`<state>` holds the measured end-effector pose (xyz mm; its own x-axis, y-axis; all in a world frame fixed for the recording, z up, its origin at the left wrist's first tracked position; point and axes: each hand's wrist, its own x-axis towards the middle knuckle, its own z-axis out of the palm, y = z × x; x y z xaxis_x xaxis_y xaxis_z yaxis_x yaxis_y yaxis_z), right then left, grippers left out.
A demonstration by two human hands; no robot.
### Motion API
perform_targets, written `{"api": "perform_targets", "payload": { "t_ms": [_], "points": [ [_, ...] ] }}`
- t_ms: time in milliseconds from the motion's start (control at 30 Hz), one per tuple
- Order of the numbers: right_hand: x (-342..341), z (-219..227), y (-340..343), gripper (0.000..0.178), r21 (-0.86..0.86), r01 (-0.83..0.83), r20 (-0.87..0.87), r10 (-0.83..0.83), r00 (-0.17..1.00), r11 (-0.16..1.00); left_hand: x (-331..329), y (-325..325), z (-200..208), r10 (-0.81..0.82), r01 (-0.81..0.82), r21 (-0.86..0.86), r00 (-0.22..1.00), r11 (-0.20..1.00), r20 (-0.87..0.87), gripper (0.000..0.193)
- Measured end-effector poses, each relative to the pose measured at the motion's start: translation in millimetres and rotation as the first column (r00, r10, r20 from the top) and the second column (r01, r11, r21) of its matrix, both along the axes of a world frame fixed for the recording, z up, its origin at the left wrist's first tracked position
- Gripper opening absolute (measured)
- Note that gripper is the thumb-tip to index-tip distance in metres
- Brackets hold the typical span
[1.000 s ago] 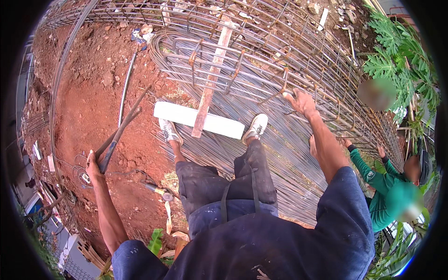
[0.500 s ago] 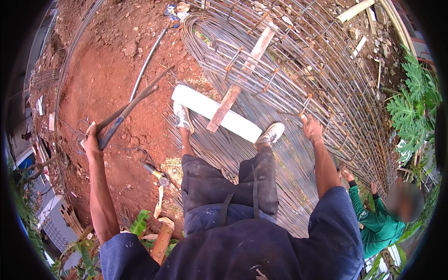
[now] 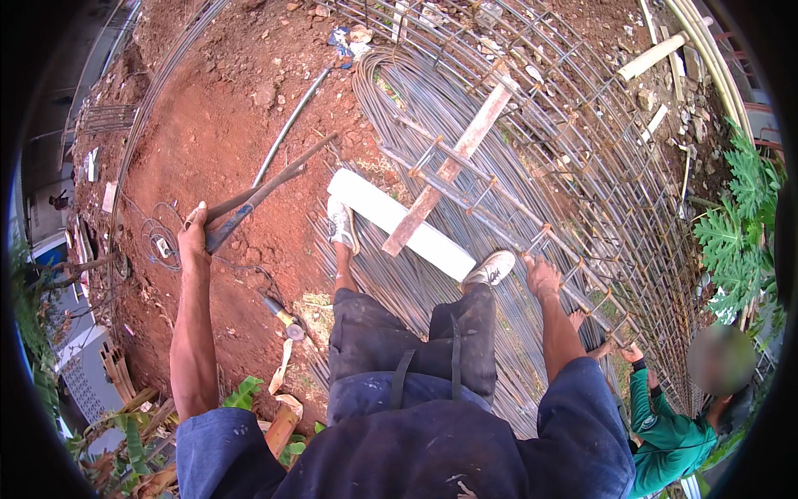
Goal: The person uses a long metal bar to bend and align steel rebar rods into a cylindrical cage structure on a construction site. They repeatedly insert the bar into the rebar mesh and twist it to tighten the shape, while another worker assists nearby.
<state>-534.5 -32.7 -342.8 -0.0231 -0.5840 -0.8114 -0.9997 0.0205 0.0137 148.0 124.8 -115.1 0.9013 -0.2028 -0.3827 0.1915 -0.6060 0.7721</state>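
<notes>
Rebar cage (image 3: 582, 264), 12 to 4 o'clock; long two-armed tool (image 3: 264, 196), 10 o'clock. Left hand (image 3: 195, 235), 9 o'clock: fingers clamped around the tool's lower end. Right hand (image 3: 544, 277), 3 o'clock: fingers curled on the cage's near edge.

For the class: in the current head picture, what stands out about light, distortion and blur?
Head view: soft-looking daylight, with the white block nearly washed out; head view: fisheye distortion seems to bow the rebar cage, and black fills the corners; head view: a round blurred patch sits by the co-worker, while the left hand and right hand look fairly sharp.
</notes>
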Motion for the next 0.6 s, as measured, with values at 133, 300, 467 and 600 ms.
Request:
{"api": "perform_targets", "payload": {
  "t_ms": [133,300,467,600],
  "points": [
    [4.5,5.1,-2.6,0.067,-0.015,0.021,-0.008,-0.021,1.0,1.0,-2.1,-6.9,-1.0,-0.011,0.012,-0.019,0.999,1.0,0.043,0.037],
    [11.9,10.7,0.1,0.065,-0.055,0.076,-0.004,-0.077,0.997,0.996,-0.6,-3.0,-1.0,-0.044,0.04,0.032,0.99,0.999,0.133,0.027],
    [23.3,17.0,14.0,0.066,-0.318,0.02,-0.067,-0.043,0.997,0.948,-1.3,0.7,1.8,-0.012,0.0,0.064,0.981,0.998,0.193,0.019],
    [72.0,39.8,13.3,0.05,-0.424,0.127,0.24,-0.024,0.971,0.897,-2.0,-4.9,5.8,-0.058,0.049,0.054,0.982,0.997,0.18,0.019]
  ]
}}
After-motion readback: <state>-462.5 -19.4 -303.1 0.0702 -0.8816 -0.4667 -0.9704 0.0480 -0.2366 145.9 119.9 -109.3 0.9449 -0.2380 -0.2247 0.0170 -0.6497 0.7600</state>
